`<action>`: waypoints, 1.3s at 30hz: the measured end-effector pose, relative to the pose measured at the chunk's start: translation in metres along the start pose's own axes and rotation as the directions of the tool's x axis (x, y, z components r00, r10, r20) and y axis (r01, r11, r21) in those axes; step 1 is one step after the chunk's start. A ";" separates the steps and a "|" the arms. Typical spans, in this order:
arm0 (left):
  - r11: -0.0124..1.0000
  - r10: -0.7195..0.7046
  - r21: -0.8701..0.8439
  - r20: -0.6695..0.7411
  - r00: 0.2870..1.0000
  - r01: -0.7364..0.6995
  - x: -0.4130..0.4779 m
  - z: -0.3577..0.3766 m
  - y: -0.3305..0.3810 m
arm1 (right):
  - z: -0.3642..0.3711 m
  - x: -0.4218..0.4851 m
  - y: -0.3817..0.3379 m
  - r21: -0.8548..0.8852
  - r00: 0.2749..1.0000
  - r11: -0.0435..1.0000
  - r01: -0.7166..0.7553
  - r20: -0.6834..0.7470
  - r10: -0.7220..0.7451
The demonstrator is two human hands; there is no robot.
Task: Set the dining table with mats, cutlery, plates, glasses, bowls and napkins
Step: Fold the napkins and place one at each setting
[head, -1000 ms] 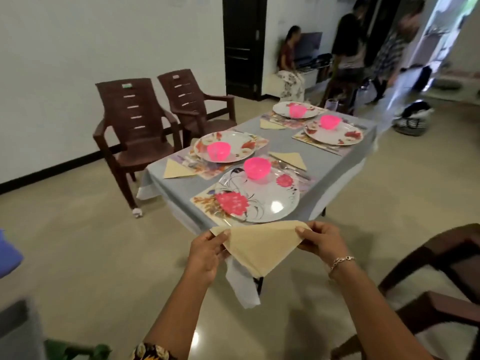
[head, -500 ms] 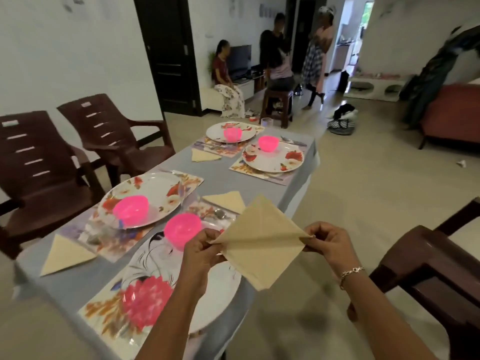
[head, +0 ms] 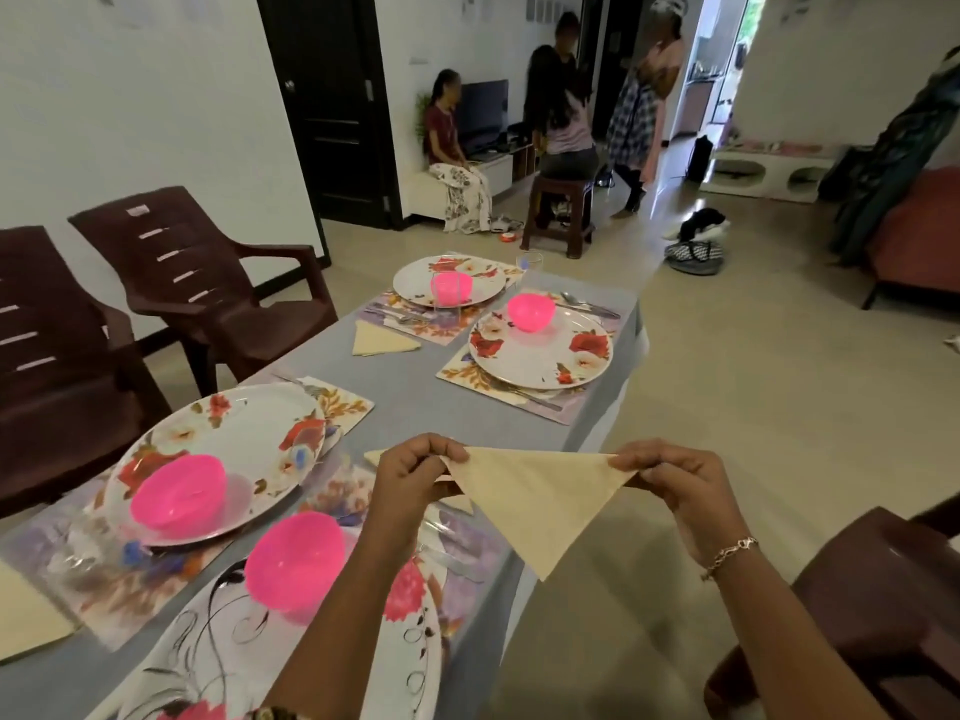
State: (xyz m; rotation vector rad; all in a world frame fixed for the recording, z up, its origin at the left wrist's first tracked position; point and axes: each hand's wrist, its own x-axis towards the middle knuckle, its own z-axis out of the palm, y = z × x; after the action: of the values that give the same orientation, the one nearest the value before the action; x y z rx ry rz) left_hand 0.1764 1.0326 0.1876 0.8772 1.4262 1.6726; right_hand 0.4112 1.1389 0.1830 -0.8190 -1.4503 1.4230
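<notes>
Both hands are pinching a folded cream napkin point(head: 540, 504): left hand point(head: 413, 478), right hand point(head: 675, 485). Pink bowl point(head: 293, 561) is sitting left of the left hand.

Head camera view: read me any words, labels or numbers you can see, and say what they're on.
No text here is readable.
White sticker on the chair: too small and blurred to read.
Papers on the wall: blurred, unreadable.

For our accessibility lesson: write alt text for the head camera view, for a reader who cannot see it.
The left hand and right hand pinch a folded cream napkin by its top corners at a table set with floral plates, pink bowls and mats. Brown chairs stand left.
</notes>
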 end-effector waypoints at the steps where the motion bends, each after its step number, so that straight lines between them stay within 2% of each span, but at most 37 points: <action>1: 1.000 -0.002 -0.004 0.010 1.000 0.002 0.012 0.008 0.001 | -0.007 0.013 0.003 0.025 1.000 0.999 -0.020 -0.006 0.020; 3: 1.000 0.001 0.017 0.012 1.000 -0.001 0.038 0.027 -0.001 | -0.022 0.042 0.009 0.025 0.999 0.999 -0.041 -0.031 0.042; 9: 0.980 0.042 0.192 0.014 0.999 -0.043 0.127 0.111 -0.011 | -0.093 0.134 0.015 -0.141 0.994 0.984 -0.108 -0.027 0.106; 13: 0.939 0.078 0.329 0.084 0.993 -0.102 0.183 0.173 -0.009 | -0.143 0.190 0.013 -0.386 0.995 0.917 -0.098 -0.015 0.100; 17: 0.867 0.124 0.457 0.193 0.973 -0.200 0.226 0.225 -0.008 | -0.152 0.243 0.006 -0.564 0.992 0.825 0.039 0.118 0.033; 20: 0.823 0.126 0.499 0.306 0.944 -0.271 0.252 0.252 -0.008 | -0.141 0.275 0.008 -0.549 0.965 0.828 0.110 0.259 0.044; 23: 0.815 0.125 0.498 0.348 0.929 -0.297 0.283 0.269 -0.011 | -0.136 0.309 0.017 -0.565 0.937 0.811 0.150 0.343 0.065; 27: 0.842 0.139 0.454 0.340 0.930 -0.292 0.329 0.282 -0.020 | -0.145 0.358 0.033 -0.546 0.939 0.829 0.120 0.333 0.083; 30: 0.904 0.129 0.353 0.308 0.943 -0.239 0.368 0.289 -0.028 | -0.150 0.400 0.041 -0.508 0.907 0.855 0.106 0.402 0.127; 34: 0.957 0.150 0.230 0.128 0.980 -0.177 0.430 0.292 -0.034 | -0.160 0.470 0.056 -0.511 0.876 0.855 0.089 0.449 0.178; 39: 0.970 0.127 0.215 -0.045 0.991 -0.114 0.504 0.287 -0.036 | -0.165 0.549 0.073 -0.544 0.820 0.839 -0.008 0.477 0.317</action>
State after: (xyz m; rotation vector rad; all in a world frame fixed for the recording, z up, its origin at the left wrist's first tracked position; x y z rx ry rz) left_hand 0.1889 1.6132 0.2065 1.0586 1.6427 1.6679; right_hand 0.3553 1.7140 0.1818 -0.9231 -2.3404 1.4869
